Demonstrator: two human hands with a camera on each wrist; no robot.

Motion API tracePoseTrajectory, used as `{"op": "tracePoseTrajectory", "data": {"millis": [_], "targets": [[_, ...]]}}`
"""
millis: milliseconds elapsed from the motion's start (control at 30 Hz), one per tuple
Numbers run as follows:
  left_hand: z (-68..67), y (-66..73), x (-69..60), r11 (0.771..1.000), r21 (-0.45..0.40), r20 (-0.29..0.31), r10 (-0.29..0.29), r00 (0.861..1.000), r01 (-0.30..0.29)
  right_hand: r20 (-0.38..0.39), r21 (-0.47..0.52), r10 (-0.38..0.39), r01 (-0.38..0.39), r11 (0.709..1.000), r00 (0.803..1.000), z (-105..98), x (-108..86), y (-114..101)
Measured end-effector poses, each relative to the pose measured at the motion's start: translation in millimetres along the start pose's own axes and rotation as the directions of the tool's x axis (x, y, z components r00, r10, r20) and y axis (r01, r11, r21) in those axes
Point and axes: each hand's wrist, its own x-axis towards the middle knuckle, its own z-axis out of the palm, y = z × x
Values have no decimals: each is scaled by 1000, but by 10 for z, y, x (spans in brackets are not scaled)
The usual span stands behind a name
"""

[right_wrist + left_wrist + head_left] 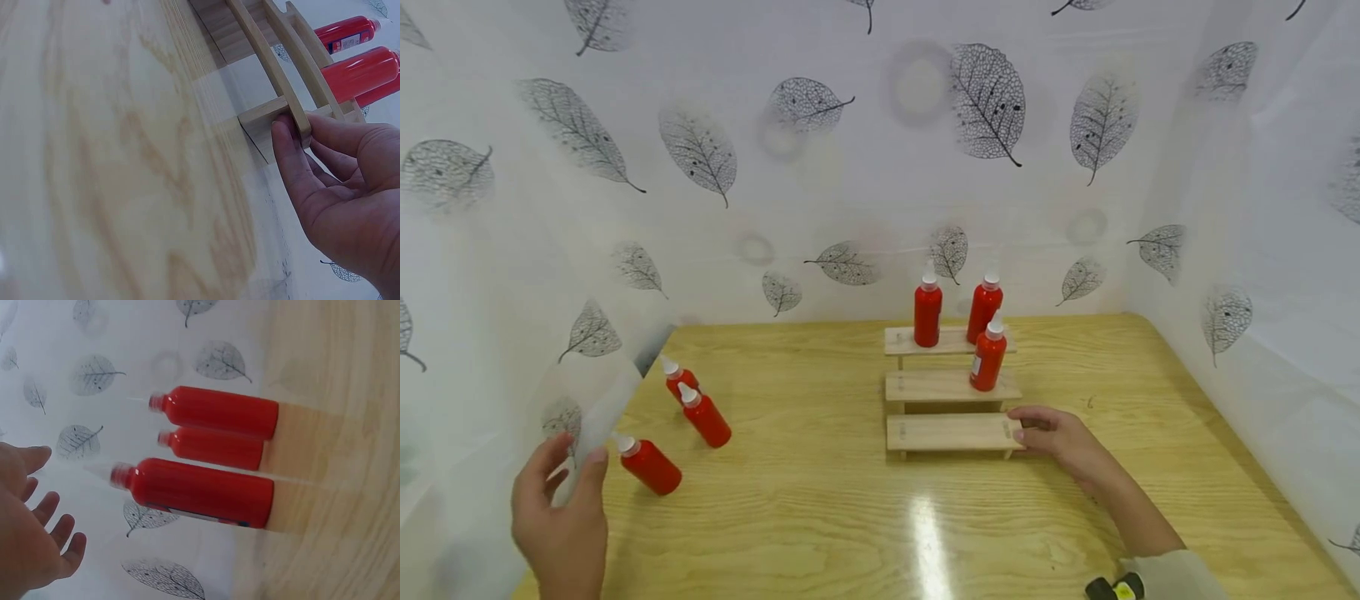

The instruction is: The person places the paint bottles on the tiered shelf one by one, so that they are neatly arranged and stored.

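On the table stands a three-step wooden rack (951, 432). My right hand (350, 181) pinches the right end of its lowest step between thumb and fingers. Two red squeeze bottles with pale nozzle caps, a left one (927, 315) and a right one (983, 312), stand on the top step; a third bottle (988, 360) is on the middle step. At the left, my left hand (561, 512) is held in the air with fingers spread, apart from everything. Nearest it is a red bottle (651, 467), with two more bottles (706, 419) just behind, all upright in the left wrist view.
A pale sheet with leaf prints (850, 167) walls in the table at the back and both sides. Light wood-grain tabletop (790, 533) lies between the left bottles and the rack. A dark band with a yellow mark (1116, 588) is at my right sleeve.
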Motion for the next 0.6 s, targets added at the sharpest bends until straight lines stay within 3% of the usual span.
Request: {"op": "tracePoseTrajectory", "data": {"millis": [100,233,367,600], "targets": [[28,-127,66,996,52,78,-77,994,73,4,3,-3,3,1000,1000,-2,-3,0],[68,-279,141,979,142,196,-170,966,144,5,6,-4,4,1000,1000,6,-12,-10],[98,-408,188,973,177,269,-190,944,146,5,12,-4,4,1000,1000,14,-23,-33],[118,-466,173,973,177,305,-198,932,148,2,17,1,-1,1000,1000,13,-26,-26]]}}
